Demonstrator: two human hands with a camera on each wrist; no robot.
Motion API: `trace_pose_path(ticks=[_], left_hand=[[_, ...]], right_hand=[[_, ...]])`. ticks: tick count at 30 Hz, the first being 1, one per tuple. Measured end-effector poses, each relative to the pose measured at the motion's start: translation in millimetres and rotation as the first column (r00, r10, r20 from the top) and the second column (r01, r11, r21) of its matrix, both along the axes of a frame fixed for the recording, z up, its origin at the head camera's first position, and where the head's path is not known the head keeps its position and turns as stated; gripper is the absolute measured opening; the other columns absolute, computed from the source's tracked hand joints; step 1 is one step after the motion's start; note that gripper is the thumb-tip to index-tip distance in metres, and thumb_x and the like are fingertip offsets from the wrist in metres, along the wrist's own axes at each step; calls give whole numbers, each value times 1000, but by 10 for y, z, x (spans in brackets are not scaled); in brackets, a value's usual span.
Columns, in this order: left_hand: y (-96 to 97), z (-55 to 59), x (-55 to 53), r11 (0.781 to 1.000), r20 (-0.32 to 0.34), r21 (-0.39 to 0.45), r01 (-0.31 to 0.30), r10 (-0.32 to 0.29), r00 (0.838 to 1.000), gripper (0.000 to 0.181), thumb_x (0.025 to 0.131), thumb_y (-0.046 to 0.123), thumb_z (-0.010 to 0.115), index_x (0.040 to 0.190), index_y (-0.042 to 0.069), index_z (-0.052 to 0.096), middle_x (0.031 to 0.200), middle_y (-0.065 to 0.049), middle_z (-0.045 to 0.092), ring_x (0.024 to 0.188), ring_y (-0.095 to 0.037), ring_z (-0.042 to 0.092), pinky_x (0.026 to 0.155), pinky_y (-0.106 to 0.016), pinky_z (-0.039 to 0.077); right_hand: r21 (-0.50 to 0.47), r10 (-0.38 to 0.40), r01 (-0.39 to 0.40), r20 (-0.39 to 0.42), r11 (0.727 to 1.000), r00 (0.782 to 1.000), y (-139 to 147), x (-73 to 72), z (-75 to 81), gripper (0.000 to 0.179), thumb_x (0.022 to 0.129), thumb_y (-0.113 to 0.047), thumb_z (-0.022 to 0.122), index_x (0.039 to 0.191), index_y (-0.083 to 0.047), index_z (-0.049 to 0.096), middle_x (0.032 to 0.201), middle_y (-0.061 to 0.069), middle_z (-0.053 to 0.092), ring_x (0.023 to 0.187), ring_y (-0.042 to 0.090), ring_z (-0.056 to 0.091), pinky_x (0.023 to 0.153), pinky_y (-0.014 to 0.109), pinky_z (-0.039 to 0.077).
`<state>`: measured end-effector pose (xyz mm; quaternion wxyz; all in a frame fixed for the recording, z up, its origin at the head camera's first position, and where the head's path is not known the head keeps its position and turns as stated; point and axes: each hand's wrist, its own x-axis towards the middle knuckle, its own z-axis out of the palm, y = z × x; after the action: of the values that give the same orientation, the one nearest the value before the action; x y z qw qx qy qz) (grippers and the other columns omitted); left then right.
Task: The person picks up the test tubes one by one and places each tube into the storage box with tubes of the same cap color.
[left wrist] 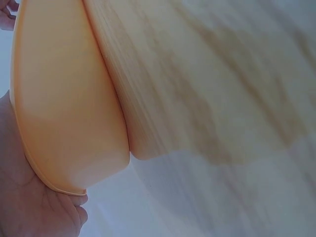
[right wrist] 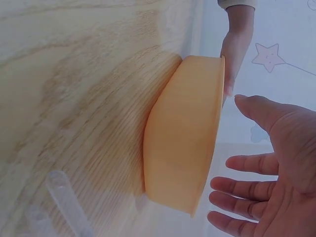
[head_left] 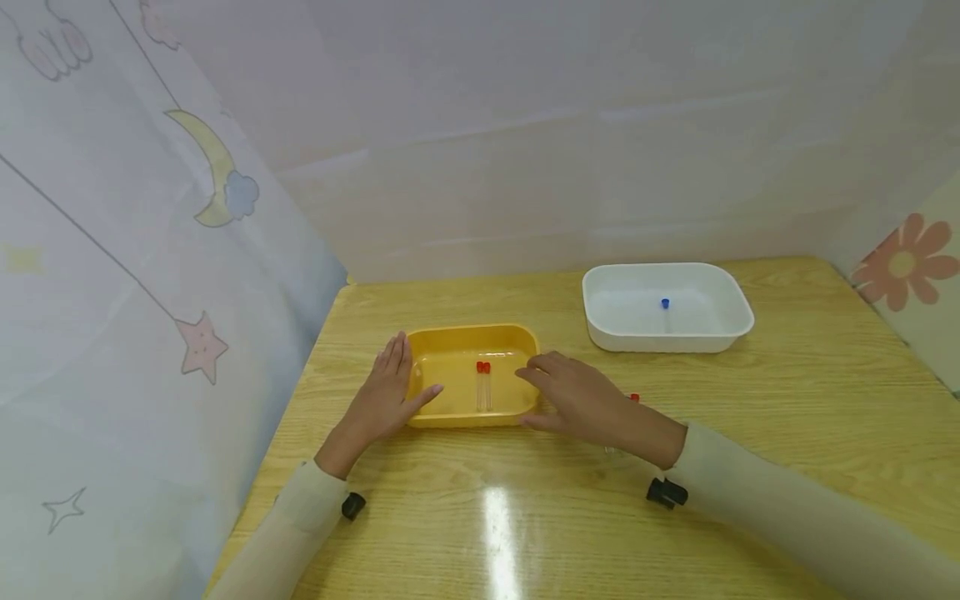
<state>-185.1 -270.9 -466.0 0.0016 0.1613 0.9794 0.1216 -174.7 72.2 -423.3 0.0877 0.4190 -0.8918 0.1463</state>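
Observation:
A yellow tray [head_left: 450, 419] stands on the table, with two red-capped test tubes [head_left: 483, 387] lying side by side in it. My left hand [head_left: 384, 400] rests at the tray's left side, fingers straight along the rim and thumb reaching over the inside. In the left wrist view, its palm [left wrist: 29, 202] lies against the rim. My right hand [head_left: 573, 396] is at the tray's right end. The right wrist view shows its spread fingers [right wrist: 244, 187] close beside the rim, holding nothing. Under the right forearm, a red cap [head_left: 634, 397] shows; the rest there is mostly hidden.
A white tray [head_left: 667, 342] stands at the back right, holding a blue-capped test tube [head_left: 666, 308]. Clear rounded tube ends [right wrist: 61, 185] lie on the table in the right wrist view. A printed cloth wall [head_left: 487, 167] borders the table behind and at the left.

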Motion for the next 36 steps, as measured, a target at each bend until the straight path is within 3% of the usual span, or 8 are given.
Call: trace_pose_path(ticks=[15, 22, 28, 36], left_hand=[[-2, 16, 27, 1000, 9, -11, -6, 6, 1000, 101, 102, 67, 38, 159, -4, -5, 168, -19, -10, 156, -33, -6, 124, -50, 6], [3, 13, 19, 1000, -5, -13, 1, -1, 1000, 101, 102, 67, 38, 159, -5, -3, 168, -22, -5, 156, -35, -3, 124, -51, 7], [8, 12, 14, 1000, 6, -20, -5, 5, 1000, 102, 101, 68, 37, 159, -5, -4, 167, -18, -12, 156, -35, -5, 124, -51, 6], [-12, 9, 0, 1000, -10, -29, -1, 0, 1000, 101, 101, 70, 34, 159, -4, -4, 168, -20, -8, 156, -34, -3, 124, -50, 7]], right_hand=[[11, -84, 84, 85, 996, 993, 280, 50, -47, 68, 87, -48, 79, 135, -3, 62, 135, 15, 60, 125, 33, 57, 99, 48, 52], [9, -94, 93, 81, 996, 992, 409, 65, -93, 70, 87, -49, 78, 135, 0, 61, 134, 16, 60, 124, 34, 57, 98, 49, 52], [37, -100, 98, 72, 995, 992, 507, 80, -108, 73, 88, -52, 76, 138, -1, 59, 135, 18, 59, 123, 34, 58, 98, 50, 52], [71, -93, 90, 45, 993, 995, 629, 101, -161, 74, 87, -51, 77, 136, 1, 59, 131, 18, 62, 120, 34, 59, 96, 49, 52]])
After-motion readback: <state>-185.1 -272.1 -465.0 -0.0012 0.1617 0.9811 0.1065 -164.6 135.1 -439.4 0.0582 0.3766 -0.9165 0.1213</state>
